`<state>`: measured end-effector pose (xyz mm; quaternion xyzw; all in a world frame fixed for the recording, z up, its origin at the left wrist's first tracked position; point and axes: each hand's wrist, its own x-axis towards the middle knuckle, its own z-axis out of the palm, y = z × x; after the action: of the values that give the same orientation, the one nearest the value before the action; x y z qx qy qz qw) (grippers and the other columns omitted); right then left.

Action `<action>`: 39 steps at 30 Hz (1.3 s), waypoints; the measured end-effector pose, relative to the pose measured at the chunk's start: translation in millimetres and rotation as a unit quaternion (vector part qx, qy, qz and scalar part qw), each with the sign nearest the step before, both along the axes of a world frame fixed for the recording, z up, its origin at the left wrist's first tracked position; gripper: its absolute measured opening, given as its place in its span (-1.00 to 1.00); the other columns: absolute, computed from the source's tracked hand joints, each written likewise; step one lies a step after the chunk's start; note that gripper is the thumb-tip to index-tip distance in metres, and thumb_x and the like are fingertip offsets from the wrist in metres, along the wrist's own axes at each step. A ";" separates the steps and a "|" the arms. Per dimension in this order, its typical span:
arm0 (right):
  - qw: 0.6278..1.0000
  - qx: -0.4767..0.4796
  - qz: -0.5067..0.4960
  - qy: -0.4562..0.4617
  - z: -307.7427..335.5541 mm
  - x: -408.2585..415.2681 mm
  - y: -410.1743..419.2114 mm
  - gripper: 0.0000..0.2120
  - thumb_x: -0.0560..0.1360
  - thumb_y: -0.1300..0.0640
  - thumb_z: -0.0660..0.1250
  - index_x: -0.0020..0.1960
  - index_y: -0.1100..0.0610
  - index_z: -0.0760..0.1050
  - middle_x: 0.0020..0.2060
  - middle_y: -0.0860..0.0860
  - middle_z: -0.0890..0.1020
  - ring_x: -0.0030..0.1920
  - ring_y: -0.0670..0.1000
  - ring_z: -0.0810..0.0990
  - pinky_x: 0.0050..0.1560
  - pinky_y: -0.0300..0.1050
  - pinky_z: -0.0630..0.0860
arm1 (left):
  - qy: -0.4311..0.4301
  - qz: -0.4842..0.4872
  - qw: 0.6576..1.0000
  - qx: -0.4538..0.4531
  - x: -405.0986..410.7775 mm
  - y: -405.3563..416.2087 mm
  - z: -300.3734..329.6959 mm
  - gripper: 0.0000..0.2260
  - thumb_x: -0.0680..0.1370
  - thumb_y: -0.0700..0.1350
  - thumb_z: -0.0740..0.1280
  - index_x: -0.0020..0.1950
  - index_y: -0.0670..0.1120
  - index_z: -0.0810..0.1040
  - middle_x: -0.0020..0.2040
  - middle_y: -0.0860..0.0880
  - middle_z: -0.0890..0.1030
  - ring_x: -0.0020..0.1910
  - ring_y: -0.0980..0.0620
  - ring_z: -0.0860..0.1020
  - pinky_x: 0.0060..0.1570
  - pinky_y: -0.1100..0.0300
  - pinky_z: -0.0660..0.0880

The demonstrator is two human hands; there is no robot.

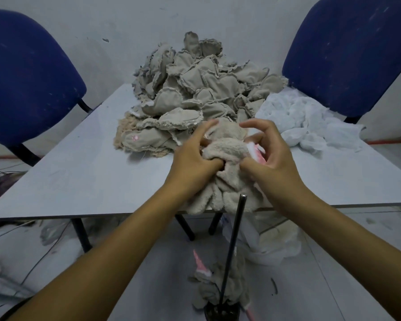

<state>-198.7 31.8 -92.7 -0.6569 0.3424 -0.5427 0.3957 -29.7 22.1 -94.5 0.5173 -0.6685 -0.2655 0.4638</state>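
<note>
Plush skin [226, 152]: position? (Operator)
Near edge of the table [90, 177], 6 o'clock of the shell pile [195, 89]. Left hand [192, 156] and right hand [267, 155] both pinch it, thumbs dug into the fleece, probably to turn it through its opening. (Technician)
Markings? (Operator)
No legible text. Pink-and-white tab [255, 152] at its 3 o'clock. (Technician)

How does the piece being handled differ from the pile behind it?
The plush piece shows a fuzzy cream surface; the pile shows flat grey-beige cloth with frayed seam edges. The plush piece is gripped by the left hand and right hand at the table's near edge; the pile lies heaped toward the far edge. Both are beige fabric.
</note>
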 end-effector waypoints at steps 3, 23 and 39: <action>0.996 -0.082 -0.002 0.020 9.0 4.5 -0.6 -0.59 0.44 0.48 0.28 0.13 0.05 0.48 -0.22 -0.06 0.52 -0.18 -0.09 0.54 -0.11 -0.11 0.54 | -0.060 0.024 0.992 -0.112 -7.4 -2.7 4.5 -0.30 0.40 -0.14 0.43 0.47 0.22 0.27 0.27 0.01 0.51 0.09 0.06 0.55 -0.02 0.16 0.54; 0.992 -0.105 -0.057 0.048 26.3 -7.7 -10.5 -0.24 0.36 0.45 0.37 0.38 -0.16 0.28 0.17 0.03 0.57 0.11 -0.07 0.62 -0.06 -0.22 0.60 | 0.150 -0.155 0.974 0.065 15.5 -2.3 29.5 -0.65 0.39 -0.29 0.46 0.12 0.02 0.62 0.02 -0.03 0.62 -0.04 -0.04 0.58 -0.11 0.08 0.57; 0.953 -0.228 -0.127 0.153 55.6 -15.8 8.2 -0.69 0.49 0.25 0.44 0.20 0.12 0.48 0.07 -0.03 0.63 0.02 -0.06 0.65 -0.03 -0.08 0.63 | 0.095 -0.046 0.970 -0.218 12.2 21.2 47.6 -0.76 0.43 -0.24 0.53 0.01 -0.01 0.60 -0.04 0.12 0.63 -0.04 0.21 0.60 -0.06 0.23 0.55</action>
<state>-214.5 40.0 -37.1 -0.7561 0.3470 -0.5447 0.1064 -17.6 43.3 -46.9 0.3446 -0.6858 -0.1823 0.6145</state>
